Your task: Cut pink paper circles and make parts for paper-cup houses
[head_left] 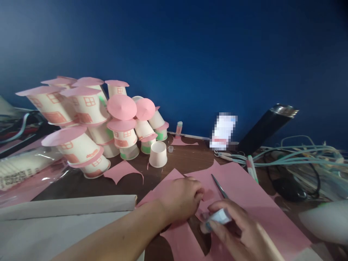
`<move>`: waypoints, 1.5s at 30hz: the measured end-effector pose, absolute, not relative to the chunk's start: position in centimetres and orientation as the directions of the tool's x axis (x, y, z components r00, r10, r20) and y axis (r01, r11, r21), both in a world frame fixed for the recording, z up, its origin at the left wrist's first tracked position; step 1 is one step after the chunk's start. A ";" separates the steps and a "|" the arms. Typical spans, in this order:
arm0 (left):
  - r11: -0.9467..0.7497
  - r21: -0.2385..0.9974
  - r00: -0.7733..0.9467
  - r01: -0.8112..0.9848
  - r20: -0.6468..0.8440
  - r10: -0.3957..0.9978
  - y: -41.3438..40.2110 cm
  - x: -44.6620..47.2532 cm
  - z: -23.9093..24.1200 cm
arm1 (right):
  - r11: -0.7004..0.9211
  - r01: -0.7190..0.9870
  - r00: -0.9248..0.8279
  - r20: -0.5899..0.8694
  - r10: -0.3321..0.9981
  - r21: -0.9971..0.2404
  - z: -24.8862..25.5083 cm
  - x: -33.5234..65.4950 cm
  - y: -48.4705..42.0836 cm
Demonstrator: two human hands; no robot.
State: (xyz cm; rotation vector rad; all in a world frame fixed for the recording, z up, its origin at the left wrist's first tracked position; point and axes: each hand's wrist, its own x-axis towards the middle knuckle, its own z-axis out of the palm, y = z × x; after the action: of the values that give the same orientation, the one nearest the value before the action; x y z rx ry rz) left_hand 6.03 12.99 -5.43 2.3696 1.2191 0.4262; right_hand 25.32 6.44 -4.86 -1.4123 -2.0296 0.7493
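My left hand (182,197) is curled over cut pink paper near the middle of the table, its fingertips turned under, so what they grip is hidden. Between the thumb and fingers of my right hand (241,232) is a small whitish glue stick (219,217), tilted just right of my left hand. A dark scissor blade (219,185) points away from me on a large pink paper sheet (244,192), its handle out of sight behind my right hand. One plain white paper cup (158,154) stands upside down beyond my left hand.
At left, several stacked paper-cup houses (89,105) wear pink cone roofs. Another glue stick (178,128) stands near the blue wall. A phone (223,131), a black bottle (266,127), markers (252,168), cables (299,154) and a mouse (289,188) lie right. A white box (67,206) is front left.
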 end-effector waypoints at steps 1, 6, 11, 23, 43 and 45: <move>-0.511 0.517 0.562 0.687 0.069 0.824 13.0 6.0 -5.4 | 0.190 0.599 -0.256 0.039 0.966 -0.778 -4.6 25.5 6.5; -0.489 0.537 0.547 0.688 0.060 0.835 12.9 5.9 -5.3 | -0.130 0.372 -0.028 -0.151 0.988 -0.919 -3.5 26.4 6.8; -0.481 0.530 0.540 0.699 0.051 0.840 12.9 6.0 -5.2 | -0.089 0.372 -0.013 -0.101 0.995 -0.924 -3.2 25.6 6.7; -0.523 0.515 0.565 0.679 0.089 0.820 13.0 5.9 -5.6 | 0.433 0.643 -0.315 0.297 0.902 -0.632 -5.3 25.8 7.1; -0.544 0.477 0.572 0.690 0.102 0.814 12.9 5.8 -5.7 | 0.611 0.658 -0.469 0.396 0.790 -0.440 -5.8 25.2 7.1; -0.541 0.482 0.571 0.689 0.097 0.815 13.0 5.9 -5.8 | 0.612 0.662 -0.474 0.390 0.789 -0.433 -5.8 25.1 7.0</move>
State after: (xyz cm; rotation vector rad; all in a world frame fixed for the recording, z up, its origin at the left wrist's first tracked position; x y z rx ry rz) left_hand 5.86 12.98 -5.78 2.4144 1.2176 0.4391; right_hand 25.15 7.02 -5.76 -1.1402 -2.2767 0.2986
